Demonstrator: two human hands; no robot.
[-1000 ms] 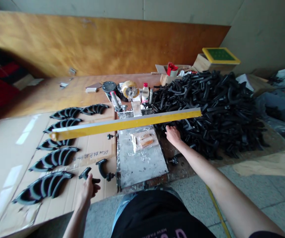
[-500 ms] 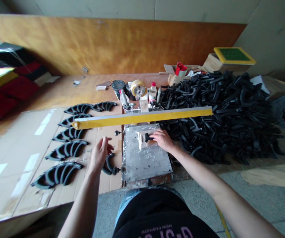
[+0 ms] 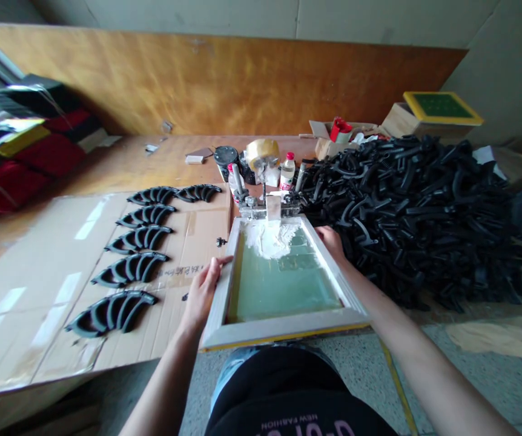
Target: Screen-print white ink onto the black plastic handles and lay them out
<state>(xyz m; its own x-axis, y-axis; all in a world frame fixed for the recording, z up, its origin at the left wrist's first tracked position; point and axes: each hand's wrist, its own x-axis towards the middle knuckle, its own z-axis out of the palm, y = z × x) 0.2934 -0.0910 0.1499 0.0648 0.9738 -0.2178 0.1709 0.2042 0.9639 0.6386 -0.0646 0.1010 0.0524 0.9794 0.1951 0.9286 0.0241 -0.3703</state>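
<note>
A screen-printing frame (image 3: pixel 283 327) lies lowered toward me, pale-rimmed with green mesh. White paste (image 3: pixel 272 239) is smeared over the far part of the mesh. My left hand (image 3: pixel 204 293) is closed at the frame's left edge, its index finger reaching against the rim. Just outside the right rim, my right hand (image 3: pixel 331 239) has bent fingers whose tips are hidden by the frame; what they hold, if anything, cannot be seen. A clamp (image 3: pixel 270 209) joins the frame's far end. The metal plate below is covered.
Curved black handles lie in fanned rows (image 3: pixel 111 312) on cardboard (image 3: pixel 74 242) to the left. A large heap of black handles (image 3: pixel 410 212) fills the right. Behind the clamp stand a red-capped bottle (image 3: pixel 287 172), a tape roll (image 3: pixel 261 154) and a dark tub (image 3: pixel 226 158).
The raised frame has come down over the metal plate. My left hand has moved right to its edge. The right hand, earlier on a black piece over the plate, is now beyond the right rim.
</note>
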